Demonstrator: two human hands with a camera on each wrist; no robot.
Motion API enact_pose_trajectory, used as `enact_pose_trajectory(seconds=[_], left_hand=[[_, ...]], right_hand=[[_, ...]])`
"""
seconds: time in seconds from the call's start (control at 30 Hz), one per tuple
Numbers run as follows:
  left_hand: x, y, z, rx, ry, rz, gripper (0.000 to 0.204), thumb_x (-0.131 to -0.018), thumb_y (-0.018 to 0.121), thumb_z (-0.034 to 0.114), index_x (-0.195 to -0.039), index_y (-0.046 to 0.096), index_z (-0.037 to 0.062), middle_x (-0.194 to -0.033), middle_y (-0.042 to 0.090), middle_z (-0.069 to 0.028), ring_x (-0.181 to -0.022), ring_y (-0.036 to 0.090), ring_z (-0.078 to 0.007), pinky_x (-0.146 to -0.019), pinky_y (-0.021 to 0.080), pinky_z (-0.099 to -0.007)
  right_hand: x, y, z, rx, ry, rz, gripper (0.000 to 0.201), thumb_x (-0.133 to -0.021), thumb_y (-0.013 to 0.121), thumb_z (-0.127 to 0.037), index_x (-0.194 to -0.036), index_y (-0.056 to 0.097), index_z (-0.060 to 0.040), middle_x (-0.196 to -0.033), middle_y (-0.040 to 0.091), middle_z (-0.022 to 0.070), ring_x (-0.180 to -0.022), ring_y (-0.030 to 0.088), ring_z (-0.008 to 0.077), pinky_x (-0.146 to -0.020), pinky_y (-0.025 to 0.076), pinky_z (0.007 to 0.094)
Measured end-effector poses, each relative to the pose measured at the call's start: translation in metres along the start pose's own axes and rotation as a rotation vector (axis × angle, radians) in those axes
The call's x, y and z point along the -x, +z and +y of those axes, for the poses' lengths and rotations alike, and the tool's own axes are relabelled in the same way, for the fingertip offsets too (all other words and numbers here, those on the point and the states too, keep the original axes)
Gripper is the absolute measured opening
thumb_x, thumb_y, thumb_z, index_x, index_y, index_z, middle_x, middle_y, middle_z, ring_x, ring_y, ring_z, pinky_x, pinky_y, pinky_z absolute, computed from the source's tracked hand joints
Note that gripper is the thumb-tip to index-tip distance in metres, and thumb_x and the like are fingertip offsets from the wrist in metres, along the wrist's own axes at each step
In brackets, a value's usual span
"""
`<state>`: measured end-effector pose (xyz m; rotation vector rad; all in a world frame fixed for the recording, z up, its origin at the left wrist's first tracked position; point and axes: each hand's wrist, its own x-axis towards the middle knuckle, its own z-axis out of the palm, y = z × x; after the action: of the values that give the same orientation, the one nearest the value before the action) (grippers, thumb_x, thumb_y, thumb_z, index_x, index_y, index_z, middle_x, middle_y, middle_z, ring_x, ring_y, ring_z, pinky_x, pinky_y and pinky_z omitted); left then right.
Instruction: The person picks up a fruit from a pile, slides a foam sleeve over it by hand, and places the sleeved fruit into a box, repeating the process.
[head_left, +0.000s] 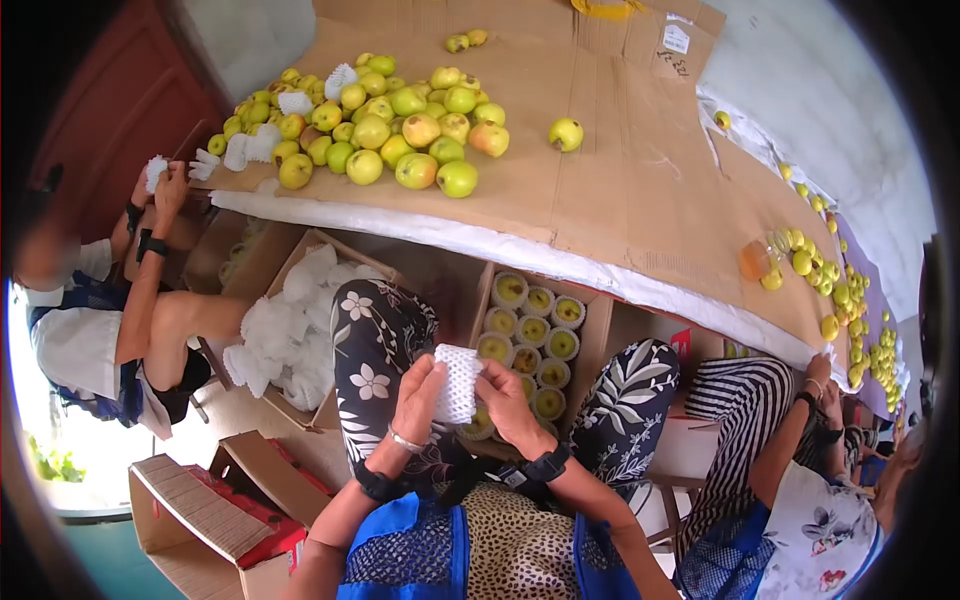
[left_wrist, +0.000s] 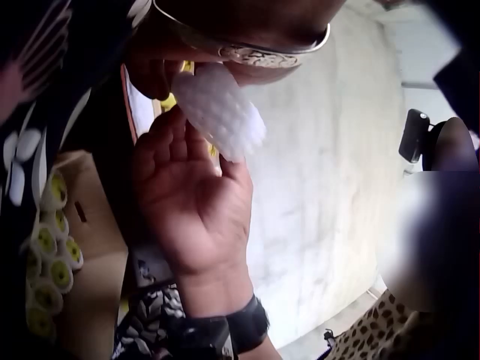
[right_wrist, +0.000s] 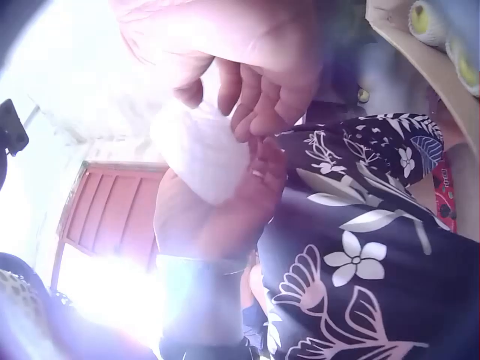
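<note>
A white foam net sleeve [head_left: 456,385] is held up between the two hands, above the lap. My left hand [head_left: 416,402], with a bracelet at the wrist, grips its left side. Thumb and fingers of my right hand [head_left: 510,404] pinch its right edge. In the left wrist view, the bumpy foam sleeve [left_wrist: 220,111] spans the gap between both hands. Glare washes out the sleeve [right_wrist: 201,157] in the right wrist view, where right fingertips meet its upper end; whether fruit is inside I cannot tell. Below stands a carton [head_left: 597,345] of fruit in foam sleeves.
A pile of yellow-green apples [head_left: 371,131] lies on the cardboard-covered table [head_left: 620,200]. Loose foam sleeves [head_left: 300,330] fill a box at the left. Open cartons [head_left: 190,510] stand on the floor. People sit on both sides, one holding a foam sleeve [head_left: 156,172]. A jar [head_left: 757,260] stands right.
</note>
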<state>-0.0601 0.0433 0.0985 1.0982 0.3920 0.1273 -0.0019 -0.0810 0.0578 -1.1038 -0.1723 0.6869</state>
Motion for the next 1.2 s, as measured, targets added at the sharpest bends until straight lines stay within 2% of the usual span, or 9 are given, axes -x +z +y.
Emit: enact_pose_trajectory(seconds=[0.2,0.23,0.3,0.37,0.47,0.63,0.8,0.9,1.2], left_hand=[[-0.024,-0.018,-0.041,0.073,-0.182,-0.022,0.020,-0.093,0.043,0.018,-0.105,0.051,0.0045,-0.091,0.056,-0.0004,-0.082,0.050,-0.0059,-0.070,0.042,-0.0224],[-0.026,-0.011,-0.038,0.015,-0.139,-0.003,0.022,-0.093,0.041,0.018,-0.109,0.049,0.0034,-0.099,0.054,-0.0032,-0.089,0.050,-0.0081,-0.076,0.041,-0.0233],[-0.027,0.001,-0.034,-0.410,0.313,0.151,0.027,-0.093,0.039,0.016,-0.115,0.045,0.0020,-0.107,0.051,-0.0061,-0.096,0.049,-0.0128,-0.083,0.040,-0.0256],[-0.026,0.009,-0.021,-0.370,0.416,0.171,0.032,-0.090,0.044,0.013,-0.120,0.042,0.0016,-0.115,0.049,-0.0078,-0.105,0.047,-0.0171,-0.093,0.037,-0.0315],[-0.030,-0.007,-0.034,-0.385,0.307,-0.205,0.040,-0.080,0.062,0.011,-0.116,0.045,0.0033,-0.114,0.049,-0.0081,-0.105,0.047,-0.0148,-0.090,0.038,-0.0290],[-0.027,-0.001,-0.028,0.007,-0.022,-0.061,0.031,-0.085,0.055,0.006,-0.114,0.045,0.0033,-0.110,0.055,-0.0048,-0.099,0.051,-0.0107,-0.086,0.040,-0.0255],[-0.030,-0.023,-0.048,-0.237,0.057,-0.039,0.023,-0.084,0.057,0.004,-0.106,0.051,0.0015,-0.096,0.057,-0.0011,-0.085,0.052,-0.0065,-0.077,0.044,-0.0214],[-0.028,-0.017,-0.044,-0.211,0.047,-0.075,0.023,-0.084,0.057,0.003,-0.106,0.051,0.0005,-0.096,0.057,-0.0013,-0.085,0.052,-0.0068,-0.077,0.044,-0.0219],[-0.024,-0.006,-0.032,-0.164,0.097,-0.337,0.050,-0.080,0.059,-0.001,-0.127,0.042,0.0053,-0.109,0.057,-0.0076,-0.099,0.054,-0.0144,-0.088,0.043,-0.0276]], right_hand=[[-0.004,-0.015,-0.013,0.048,-0.036,0.083,0.012,-0.087,0.056,-0.012,-0.091,0.057,-0.0006,-0.076,0.058,-0.0022,-0.067,0.051,0.0029,-0.060,0.042,0.0181],[-0.005,-0.017,-0.013,0.065,-0.072,0.072,0.012,-0.087,0.058,-0.013,-0.089,0.057,-0.0008,-0.075,0.058,-0.0026,-0.066,0.050,0.0022,-0.059,0.041,0.0179],[-0.004,-0.020,-0.022,0.315,-0.090,0.130,0.011,-0.086,0.059,-0.012,-0.088,0.058,-0.0011,-0.075,0.059,-0.0018,-0.067,0.050,0.0024,-0.059,0.041,0.0185],[-0.007,-0.024,-0.021,0.381,-0.099,0.150,0.010,-0.085,0.059,-0.011,-0.087,0.058,-0.0013,-0.074,0.060,-0.0011,-0.067,0.049,0.0029,-0.059,0.042,0.0196],[-0.008,-0.026,-0.008,0.336,-0.192,0.157,0.010,-0.084,0.060,-0.010,-0.088,0.058,-0.0013,-0.074,0.059,-0.0004,-0.067,0.049,0.0038,-0.059,0.042,0.0210],[-0.008,-0.027,-0.001,0.174,-0.121,0.029,0.008,-0.085,0.058,-0.010,-0.087,0.056,-0.0023,-0.079,0.057,-0.0018,-0.072,0.050,0.0040,-0.064,0.042,0.0210],[-0.010,-0.027,-0.004,0.120,-0.101,0.095,0.007,-0.087,0.053,-0.012,-0.088,0.053,-0.0047,-0.079,0.057,-0.0016,-0.074,0.052,0.0039,-0.065,0.043,0.0202],[-0.011,-0.028,-0.003,-0.305,0.133,0.159,0.006,-0.087,0.053,-0.013,-0.085,0.054,-0.0078,-0.080,0.059,-0.0008,-0.073,0.056,0.0062,-0.065,0.047,0.0226],[-0.028,-0.050,0.023,-0.424,0.299,0.179,0.015,-0.087,0.054,-0.010,-0.102,0.054,-0.0109,-0.086,0.061,0.0008,-0.071,0.059,0.0096,-0.061,0.050,0.0238]])
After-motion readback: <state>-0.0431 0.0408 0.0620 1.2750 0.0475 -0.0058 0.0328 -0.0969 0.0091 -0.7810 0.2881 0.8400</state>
